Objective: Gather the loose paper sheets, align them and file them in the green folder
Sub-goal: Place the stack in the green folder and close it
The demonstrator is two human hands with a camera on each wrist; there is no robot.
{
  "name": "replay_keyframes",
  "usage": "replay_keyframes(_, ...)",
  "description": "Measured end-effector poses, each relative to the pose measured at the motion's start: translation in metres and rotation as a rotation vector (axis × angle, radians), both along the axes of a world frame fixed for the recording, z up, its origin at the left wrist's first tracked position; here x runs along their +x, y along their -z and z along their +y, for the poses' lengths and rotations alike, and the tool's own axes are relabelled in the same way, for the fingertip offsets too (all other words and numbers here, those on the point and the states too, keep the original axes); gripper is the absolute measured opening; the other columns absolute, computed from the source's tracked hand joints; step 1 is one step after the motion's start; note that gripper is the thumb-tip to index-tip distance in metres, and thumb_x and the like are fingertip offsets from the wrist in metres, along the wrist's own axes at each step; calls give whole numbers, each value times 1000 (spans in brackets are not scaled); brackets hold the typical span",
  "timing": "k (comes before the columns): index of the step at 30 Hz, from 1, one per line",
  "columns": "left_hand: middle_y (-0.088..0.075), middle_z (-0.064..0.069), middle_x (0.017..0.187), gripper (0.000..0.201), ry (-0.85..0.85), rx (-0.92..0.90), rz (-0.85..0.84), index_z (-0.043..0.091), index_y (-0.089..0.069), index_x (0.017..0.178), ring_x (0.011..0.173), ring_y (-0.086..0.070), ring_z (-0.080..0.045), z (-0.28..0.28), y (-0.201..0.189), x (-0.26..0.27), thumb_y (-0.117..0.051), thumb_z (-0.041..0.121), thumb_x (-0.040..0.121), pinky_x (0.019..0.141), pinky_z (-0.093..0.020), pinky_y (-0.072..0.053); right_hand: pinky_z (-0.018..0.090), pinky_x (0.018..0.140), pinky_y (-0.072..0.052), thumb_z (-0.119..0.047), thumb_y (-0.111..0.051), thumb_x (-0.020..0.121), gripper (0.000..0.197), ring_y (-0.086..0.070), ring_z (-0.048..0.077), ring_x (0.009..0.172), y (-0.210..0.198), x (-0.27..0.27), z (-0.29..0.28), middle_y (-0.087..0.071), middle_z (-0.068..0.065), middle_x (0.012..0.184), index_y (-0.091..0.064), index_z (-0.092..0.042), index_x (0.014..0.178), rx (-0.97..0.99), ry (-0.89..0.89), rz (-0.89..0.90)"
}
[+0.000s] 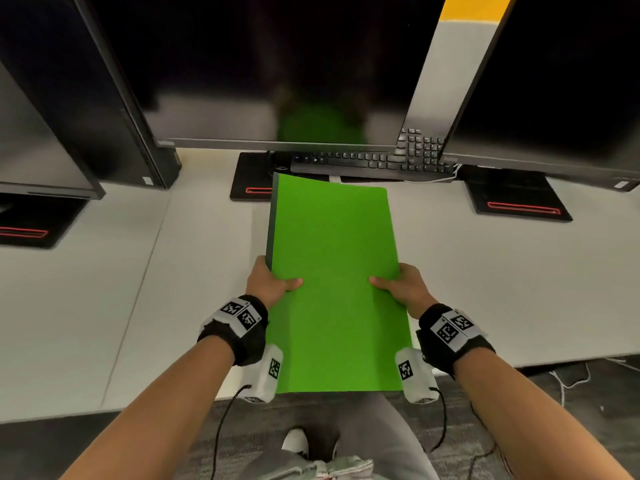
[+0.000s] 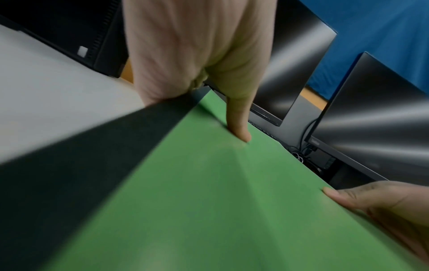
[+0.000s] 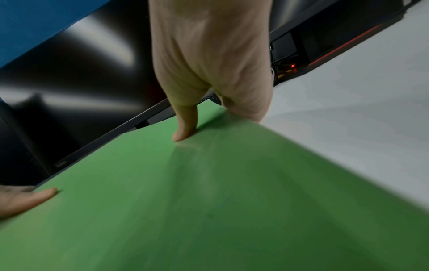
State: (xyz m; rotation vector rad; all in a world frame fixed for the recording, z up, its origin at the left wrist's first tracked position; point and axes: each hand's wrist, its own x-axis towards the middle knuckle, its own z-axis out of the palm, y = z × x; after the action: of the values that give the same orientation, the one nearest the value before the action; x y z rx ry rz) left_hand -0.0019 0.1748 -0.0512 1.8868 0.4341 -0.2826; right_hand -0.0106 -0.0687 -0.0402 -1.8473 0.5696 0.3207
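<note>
Both of my forearms come up from the bottom of the head view, each with one black wrist strap carrying printed marker tags. Between them I hold one green folder (image 1: 332,271), closed, long side running away from me, its near end past the desk edge over my lap and its far end just short of the keyboard (image 1: 374,161). My left hand (image 1: 272,284) grips the folder's left edge, where a dark spine strip runs: the thumb lies flat on the green cover and the fingers curl under, out of sight. My right hand (image 1: 403,289) grips the right edge the same way, thumb on top, fingers tucked beneath. Each wrist view shows its own thumb pressing the cover, with the other hand's thumb at the far edge. No loose paper shows at the folder's edges; whether any sheets lie inside I cannot tell.

On the white desk (image 1: 104,289) I count three dark monitors: one in the middle (image 1: 259,71), one at the left (image 1: 52,98), one at the right (image 1: 554,81). Three black stand bases with red stripes sit under them, and there is one black keyboard behind the folder
</note>
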Motion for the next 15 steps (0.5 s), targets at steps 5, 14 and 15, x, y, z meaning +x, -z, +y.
replay_keyframes(5,-46,-15,136,86,202,-25,45,5,-25,134,123,-48,-31,-21,-11,14,-79,8,68,105,-45,-40,41,91,-50,-4,-71,79,50,-60,35,110,-5,14,-29,-59,24,124,-52,7,123,-8,15,-62)
replay_keyframes(14,-40,-16,140,92,361,65,77,3,-15,136,128,-43,-31,-111,-15,44,-78,9,69,109,-44,-36,48,92,-51,-14,-76,76,54,-63,33,106,2,47,-129,-62,21,120,-53,5,121,-89,-18,-48)
replay_keyframes(15,-41,-16,140,92,361,69,81,2,-15,135,128,-43,-31,-122,-14,44,-78,9,69,109,-42,-36,47,91,-52,-14,-76,76,54,-63,33,105,4,49,-141,-63,21,119,-53,5,121,-104,-28,-39)
